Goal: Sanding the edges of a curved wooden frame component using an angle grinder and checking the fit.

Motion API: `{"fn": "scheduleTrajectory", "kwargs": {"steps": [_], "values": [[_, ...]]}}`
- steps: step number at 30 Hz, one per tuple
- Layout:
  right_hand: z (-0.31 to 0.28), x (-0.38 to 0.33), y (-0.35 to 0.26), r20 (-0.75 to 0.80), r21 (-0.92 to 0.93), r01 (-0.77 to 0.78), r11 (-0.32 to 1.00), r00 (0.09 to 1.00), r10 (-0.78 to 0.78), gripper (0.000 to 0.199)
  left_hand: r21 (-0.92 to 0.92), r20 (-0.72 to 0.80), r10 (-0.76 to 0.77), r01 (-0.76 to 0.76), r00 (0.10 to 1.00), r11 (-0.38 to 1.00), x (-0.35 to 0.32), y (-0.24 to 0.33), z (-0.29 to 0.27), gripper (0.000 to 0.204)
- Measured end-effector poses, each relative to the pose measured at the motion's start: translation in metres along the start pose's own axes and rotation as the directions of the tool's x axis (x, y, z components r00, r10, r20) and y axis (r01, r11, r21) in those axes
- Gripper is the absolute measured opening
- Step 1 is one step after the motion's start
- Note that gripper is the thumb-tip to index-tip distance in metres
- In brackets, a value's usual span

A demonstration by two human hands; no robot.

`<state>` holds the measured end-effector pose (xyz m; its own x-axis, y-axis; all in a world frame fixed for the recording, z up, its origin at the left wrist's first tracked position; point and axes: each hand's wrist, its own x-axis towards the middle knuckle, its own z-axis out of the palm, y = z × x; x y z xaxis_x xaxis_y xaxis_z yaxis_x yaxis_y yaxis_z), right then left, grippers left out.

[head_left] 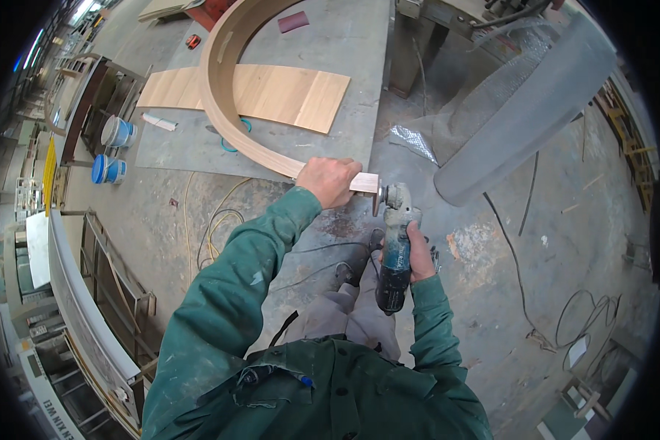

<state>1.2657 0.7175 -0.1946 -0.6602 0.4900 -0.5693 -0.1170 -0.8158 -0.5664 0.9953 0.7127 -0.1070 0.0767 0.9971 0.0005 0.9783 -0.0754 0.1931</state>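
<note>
- The grey table [345, 44] carries flat wooden boards [271, 92] and a curved wooden piece [224, 95]; around it lies a concrete floor [550, 242] strewn with cables [517, 271].
- The curved wooden piece arcs across the table, its end jutting past the near edge.
- The left hand [328, 180] has its grip closed over that end (just at the table edge).
- The right hand [420, 253] has its grip wrapped around a grinder [396, 249], whose head touches the end.
- Blue buckets [114, 150] stand well apart at left; open floor lies to the right.
</note>
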Motion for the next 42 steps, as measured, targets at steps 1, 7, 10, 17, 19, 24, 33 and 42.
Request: {"fn": "scheduleTrajectory", "kwargs": {"steps": [1,7,10,17,19,24,33,42], "values": [[-0.002,0.001,0.002,-0.011,0.012,0.004,1.000,1.000,-0.004,0.067,-0.010,-0.008,-0.001,0.001,1.000,1.000,0.000,0.000,0.000,0.013],[-0.016,0.015,0.016,0.019,0.026,0.003,1.000,1.000,-0.004,0.058,0.031,-0.025,-0.006,0.007,1.000,0.999,0.001,-0.003,0.008,0.014],[-0.018,0.020,0.023,-0.032,0.028,0.011,1.000,0.999,-0.010,0.057,0.024,-0.032,-0.001,0.001,0.999,1.000,0.002,-0.004,0.008,0.013],[-0.032,0.032,0.037,-0.024,0.043,0.006,0.999,1.000,-0.005,0.055,0.016,-0.033,-0.011,0.011,0.999,1.000,0.005,0.002,0.006,0.012],[-0.034,0.035,0.040,-0.020,0.041,-0.002,0.999,1.000,0.003,0.055,0.023,-0.030,-0.018,0.018,0.999,1.000,0.004,0.001,0.006,0.013],[-0.035,0.041,0.045,-0.047,0.052,-0.021,0.998,0.999,0.023,0.055,0.025,-0.023,-0.025,0.026,0.999,0.999,0.003,-0.001,0.005,0.015],[-0.046,0.046,0.057,-0.079,0.112,-0.043,0.993,0.996,0.052,0.053,0.018,-0.027,-0.023,0.024,0.999,1.000,0.005,0.002,0.004,0.015],[-0.032,0.038,0.041,-0.049,0.062,-0.015,0.998,0.999,0.018,0.053,0.011,-0.026,-0.029,0.029,0.999,1.000,0.004,0.001,0.005,0.014]]}}
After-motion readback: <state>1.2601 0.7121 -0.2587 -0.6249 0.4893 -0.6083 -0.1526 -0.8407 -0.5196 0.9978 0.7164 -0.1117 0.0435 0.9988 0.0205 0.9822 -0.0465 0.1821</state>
